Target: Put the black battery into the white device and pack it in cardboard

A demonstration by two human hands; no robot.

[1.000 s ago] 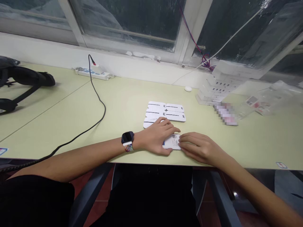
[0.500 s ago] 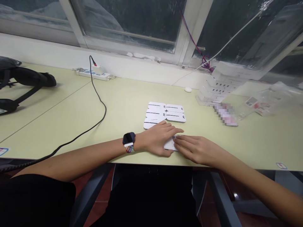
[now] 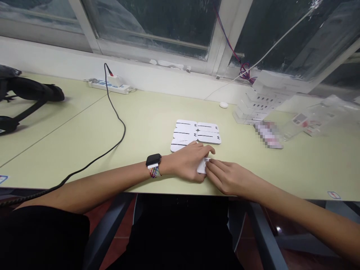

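A small white card-like piece (image 3: 201, 166) with a grey printed patch lies between my two hands, low over the front of the table. My left hand (image 3: 187, 162), wearing a dark watch (image 3: 153, 160) with a beaded band, curls around its left side, thumb below and fingers above. My right hand (image 3: 229, 176) has its fingertips pressed together on the right end of the piece, hiding that end. Just beyond my left hand, several white rounded cards (image 3: 209, 137) with black lines and marks lie in two columns. The left hand partly covers the nearest one.
A dark cable (image 3: 123, 131) runs from a power strip (image 3: 111, 87) across the left side. Stacked white boxes (image 3: 253, 107), a white oval object (image 3: 223, 105), a blurred-out packet (image 3: 268, 135) and clear plastic bags (image 3: 317, 116) sit at the back right. Black equipment (image 3: 30, 93) stands far left.
The fingers of my right hand have bunched from lying flatter into a pinch on the white piece. My left index finger has curled in. The white cards have stayed in place.
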